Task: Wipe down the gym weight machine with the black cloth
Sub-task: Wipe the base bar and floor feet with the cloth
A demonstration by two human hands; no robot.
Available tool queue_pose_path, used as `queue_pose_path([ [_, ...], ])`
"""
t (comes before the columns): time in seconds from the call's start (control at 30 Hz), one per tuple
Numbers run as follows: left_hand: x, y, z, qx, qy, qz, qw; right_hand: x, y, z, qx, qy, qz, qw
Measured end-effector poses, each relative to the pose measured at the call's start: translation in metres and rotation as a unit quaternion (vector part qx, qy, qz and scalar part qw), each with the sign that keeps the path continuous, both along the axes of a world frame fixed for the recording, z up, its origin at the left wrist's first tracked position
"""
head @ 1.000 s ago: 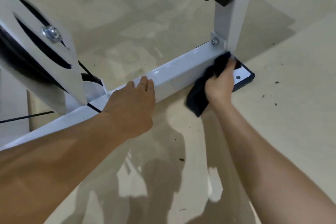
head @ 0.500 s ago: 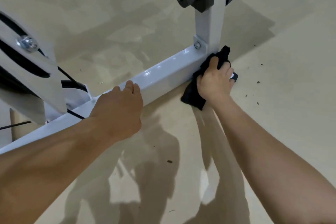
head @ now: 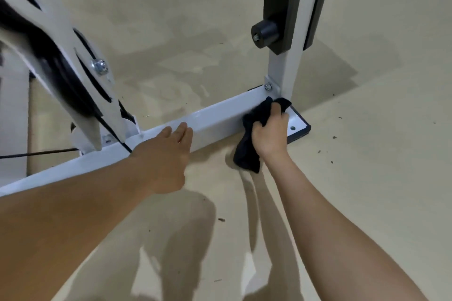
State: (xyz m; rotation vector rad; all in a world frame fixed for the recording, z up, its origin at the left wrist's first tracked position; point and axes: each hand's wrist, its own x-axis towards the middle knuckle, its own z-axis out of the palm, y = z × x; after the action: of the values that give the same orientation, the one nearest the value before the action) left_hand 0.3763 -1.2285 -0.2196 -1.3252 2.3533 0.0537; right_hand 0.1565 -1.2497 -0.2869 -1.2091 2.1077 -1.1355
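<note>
The weight machine's white base bar (head: 220,116) runs along the floor from lower left to a white upright post (head: 283,71). My right hand (head: 270,134) grips the black cloth (head: 254,117) and presses it against the bar's near side, right where the bar meets the post. One end of the cloth hangs down to the floor. My left hand (head: 166,154) rests on top of the bar with its fingers straight, further left.
A black-edged foot plate (head: 299,127) with a bolt hole sits just right of the cloth. A black roller knob (head: 265,33) sticks out of the post above. White pulley plates and a black cable (head: 90,85) stand at the left. The tan floor carries scattered dark specks.
The view has tilted up, showing more of the post. My right hand with the cloth has stayed at the bar-post joint, shifting slightly. My left hand keeps its place on the bar.
</note>
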Motion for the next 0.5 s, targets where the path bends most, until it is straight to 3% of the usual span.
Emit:
queue_pose_path([
  [0.17, 0.012, 0.03, 0.016, -0.01, -0.008, -0.064, 0.998, 0.085, 0.017, 0.004, -0.031, -0.087, -0.027, 0.995],
  [0.27, 0.03, 0.046, 0.021, -0.022, 0.015, -0.147, 0.989, 0.141, 0.039, 0.002, -0.034, -0.115, 0.035, 0.992],
  [0.33, 0.056, 0.054, 0.027, -0.014, 0.033, -0.139, 0.99, 0.173, 0.051, 0.002, 0.0, -0.13, 0.083, 0.988],
  [0.43, 0.103, 0.062, 0.035, 0.002, 0.078, -0.134, 0.988, 0.197, 0.063, 0.005, 0.022, -0.083, 0.127, 0.988],
  [0.5, 0.135, 0.069, 0.038, 0.013, 0.049, -0.12, 0.991, 0.195, 0.068, 0.013, 0.01, -0.042, 0.161, 0.986],
])
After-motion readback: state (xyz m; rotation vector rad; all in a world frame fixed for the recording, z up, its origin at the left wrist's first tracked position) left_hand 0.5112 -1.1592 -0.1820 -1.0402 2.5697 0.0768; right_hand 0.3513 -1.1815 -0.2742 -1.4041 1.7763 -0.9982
